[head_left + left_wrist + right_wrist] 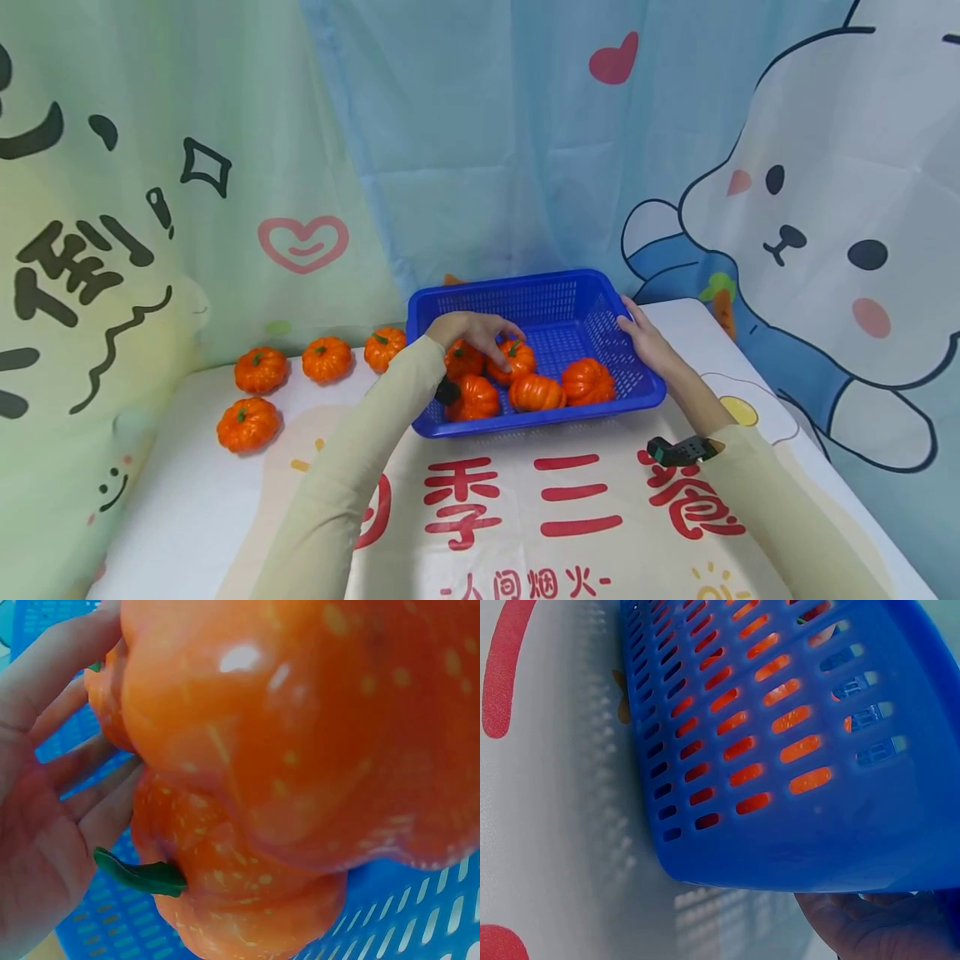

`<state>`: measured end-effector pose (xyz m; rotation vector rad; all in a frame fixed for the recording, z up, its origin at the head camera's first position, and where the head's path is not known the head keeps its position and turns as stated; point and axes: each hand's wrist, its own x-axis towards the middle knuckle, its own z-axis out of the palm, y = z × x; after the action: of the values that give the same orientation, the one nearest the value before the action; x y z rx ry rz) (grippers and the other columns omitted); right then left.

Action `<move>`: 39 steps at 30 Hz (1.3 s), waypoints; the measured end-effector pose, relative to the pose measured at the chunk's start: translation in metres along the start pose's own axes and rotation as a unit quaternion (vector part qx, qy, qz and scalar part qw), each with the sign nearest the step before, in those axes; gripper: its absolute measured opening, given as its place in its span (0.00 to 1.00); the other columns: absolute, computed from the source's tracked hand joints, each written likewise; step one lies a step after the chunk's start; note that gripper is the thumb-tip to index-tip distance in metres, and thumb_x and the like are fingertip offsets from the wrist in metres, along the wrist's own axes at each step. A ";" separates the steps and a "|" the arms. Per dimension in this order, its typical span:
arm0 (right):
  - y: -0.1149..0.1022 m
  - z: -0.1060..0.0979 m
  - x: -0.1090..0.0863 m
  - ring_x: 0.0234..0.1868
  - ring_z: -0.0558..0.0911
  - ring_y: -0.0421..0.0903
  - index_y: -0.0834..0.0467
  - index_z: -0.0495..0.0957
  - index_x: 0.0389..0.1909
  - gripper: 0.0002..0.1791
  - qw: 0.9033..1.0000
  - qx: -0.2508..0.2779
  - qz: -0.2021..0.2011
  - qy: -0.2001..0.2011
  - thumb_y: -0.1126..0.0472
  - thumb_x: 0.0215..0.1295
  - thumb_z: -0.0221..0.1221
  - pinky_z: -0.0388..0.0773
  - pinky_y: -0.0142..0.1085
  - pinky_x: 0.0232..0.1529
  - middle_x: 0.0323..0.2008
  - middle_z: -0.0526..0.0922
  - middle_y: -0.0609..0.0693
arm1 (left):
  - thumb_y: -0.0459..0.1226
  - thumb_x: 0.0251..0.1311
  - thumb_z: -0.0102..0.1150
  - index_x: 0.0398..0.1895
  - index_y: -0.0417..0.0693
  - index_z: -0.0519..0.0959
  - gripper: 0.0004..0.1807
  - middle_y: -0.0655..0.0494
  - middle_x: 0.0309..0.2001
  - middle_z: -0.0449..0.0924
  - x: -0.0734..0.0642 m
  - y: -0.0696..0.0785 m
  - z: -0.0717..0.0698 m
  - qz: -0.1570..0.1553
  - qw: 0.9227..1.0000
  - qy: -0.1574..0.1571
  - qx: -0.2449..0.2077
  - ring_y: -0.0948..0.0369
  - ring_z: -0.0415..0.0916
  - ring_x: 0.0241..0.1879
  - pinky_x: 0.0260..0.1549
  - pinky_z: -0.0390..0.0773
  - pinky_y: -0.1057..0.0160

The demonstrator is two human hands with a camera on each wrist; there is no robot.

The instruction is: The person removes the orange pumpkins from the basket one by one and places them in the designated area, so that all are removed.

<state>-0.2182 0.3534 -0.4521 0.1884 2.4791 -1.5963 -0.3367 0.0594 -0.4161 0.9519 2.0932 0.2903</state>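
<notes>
Inside blue basket: L hand held pumpkin; R hand gripped basket's rt end.
L hand curved round pumpkin amid 4 other pumpkins, firmness can't tell; 4 more pumpkins sat on table, L of basket. Step prob. best done w/ light hold on lobed sides, stem clear, R hand bracing basket. Pumpkins glossy, prob. hard plastic, squat, ribbed, yellow-flecked, green-stemmed; basket rectangular, smooth plastic, slotted walls.
</notes>
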 end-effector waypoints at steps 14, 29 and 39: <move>-0.001 0.002 0.001 0.75 0.44 0.70 0.44 0.26 0.76 0.33 1.000 0.000 0.023 -0.009 0.46 0.78 0.29 0.40 0.71 0.69 0.78 0.33 0.61 | 0.48 0.56 0.67 0.78 0.66 0.44 0.52 0.51 0.76 0.49 -0.002 0.004 0.007 -0.042 0.998 -0.040 -0.008 0.51 0.50 0.74 0.73 0.57 0.48; -0.004 0.001 0.002 0.76 0.43 0.68 0.43 0.26 0.77 0.34 1.000 0.003 0.011 -0.005 0.43 0.78 0.30 0.39 0.69 0.70 0.78 0.33 0.59 | 0.52 0.50 0.72 0.73 0.53 0.58 0.48 0.50 0.68 0.64 -0.022 0.013 0.004 0.053 0.990 0.124 0.029 0.53 0.64 0.65 0.67 0.67 0.52; -0.003 0.000 0.003 0.76 0.43 0.69 0.42 0.26 0.76 0.34 1.000 0.001 0.020 -0.006 0.43 0.77 0.30 0.39 0.69 0.70 0.78 0.33 0.59 | 0.52 0.46 0.74 0.73 0.48 0.60 0.51 0.48 0.61 0.68 -0.084 0.038 0.027 0.120 0.958 0.261 0.020 0.54 0.72 0.56 0.54 0.80 0.56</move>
<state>-0.2218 0.3524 -0.4503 0.2263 2.4486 -1.5781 -0.2629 0.0228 -0.3663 1.2604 2.4585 0.6892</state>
